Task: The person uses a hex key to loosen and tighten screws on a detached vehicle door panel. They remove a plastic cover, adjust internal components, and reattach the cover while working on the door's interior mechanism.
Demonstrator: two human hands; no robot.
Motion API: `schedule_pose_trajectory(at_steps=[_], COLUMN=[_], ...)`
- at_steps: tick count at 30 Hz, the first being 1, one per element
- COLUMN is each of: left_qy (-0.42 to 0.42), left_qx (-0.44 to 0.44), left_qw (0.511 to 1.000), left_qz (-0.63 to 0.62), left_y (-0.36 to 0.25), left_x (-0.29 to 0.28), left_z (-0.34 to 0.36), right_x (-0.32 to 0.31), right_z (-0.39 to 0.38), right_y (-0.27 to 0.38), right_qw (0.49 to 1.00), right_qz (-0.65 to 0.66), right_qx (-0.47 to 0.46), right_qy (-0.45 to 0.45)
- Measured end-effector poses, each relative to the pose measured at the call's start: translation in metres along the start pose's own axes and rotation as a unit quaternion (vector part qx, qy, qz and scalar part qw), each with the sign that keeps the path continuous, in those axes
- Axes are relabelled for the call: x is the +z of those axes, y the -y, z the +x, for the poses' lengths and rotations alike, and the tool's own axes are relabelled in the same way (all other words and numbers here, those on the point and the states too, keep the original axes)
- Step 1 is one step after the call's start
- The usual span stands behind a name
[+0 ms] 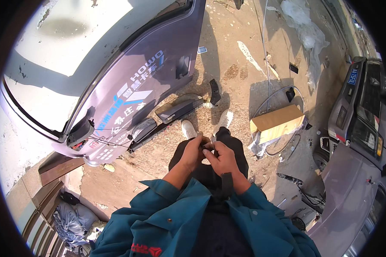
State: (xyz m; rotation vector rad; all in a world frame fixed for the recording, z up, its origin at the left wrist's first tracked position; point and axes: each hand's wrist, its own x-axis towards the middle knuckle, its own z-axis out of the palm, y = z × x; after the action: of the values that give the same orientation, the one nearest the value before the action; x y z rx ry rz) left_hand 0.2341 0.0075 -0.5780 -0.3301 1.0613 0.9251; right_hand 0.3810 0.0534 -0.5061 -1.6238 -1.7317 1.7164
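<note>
My left hand and my right hand meet in front of my lap, fingers curled and pinched together. Between the fingertips shows a small dark piece, too small and covered to name. Just ahead and to the left lies a black truck mirror assembly with its long arm, apart from my hands. Wires run from it toward an opening in a mauve vehicle door.
On the ground at right stands an open cardboard box with a grey cable looped round it. Clear plastic sheeting lies farther off. A mauve vehicle stands at far right. Loose black parts lie near it.
</note>
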Motion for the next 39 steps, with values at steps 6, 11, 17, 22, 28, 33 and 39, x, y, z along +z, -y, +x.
schedule_pose_trajectory(at_steps=[6,11,17,22,28,33,39], left_qy=[-0.016,-0.014,-0.085,-0.128,-0.14,-0.128,-0.127], left_qx=[0.021,0.043,0.044,0.069,0.093,0.128,0.163], left_qw=[0.998,0.997,0.963,0.938,0.931,0.91,0.852], left_qz=[0.06,0.06,0.253,0.316,0.324,0.372,0.481], left_y=[0.043,0.081,0.109,0.146,0.18,0.187,0.191], left_x=[-0.056,-0.109,-0.174,-0.237,-0.271,-0.277,-0.292], left_z=[-0.068,-0.077,-0.127,-0.166,-0.209,-0.235,-0.243], right_x=[0.048,0.061,0.075,0.077,0.076,0.095,0.121], right_z=[-0.074,-0.113,-0.168,-0.254,-0.352,-0.383,-0.372], right_y=[-0.003,-0.025,-0.108,-0.194,-0.292,-0.335,-0.327], right_qw=[0.992,0.993,0.996,0.984,0.959,0.951,0.954], right_qz=[-0.072,-0.036,0.045,0.054,0.009,-0.025,0.078], right_qx=[-0.09,-0.108,0.02,0.092,0.164,0.118,0.111], right_qy=[0.043,-0.003,-0.078,-0.146,-0.232,-0.283,-0.267])
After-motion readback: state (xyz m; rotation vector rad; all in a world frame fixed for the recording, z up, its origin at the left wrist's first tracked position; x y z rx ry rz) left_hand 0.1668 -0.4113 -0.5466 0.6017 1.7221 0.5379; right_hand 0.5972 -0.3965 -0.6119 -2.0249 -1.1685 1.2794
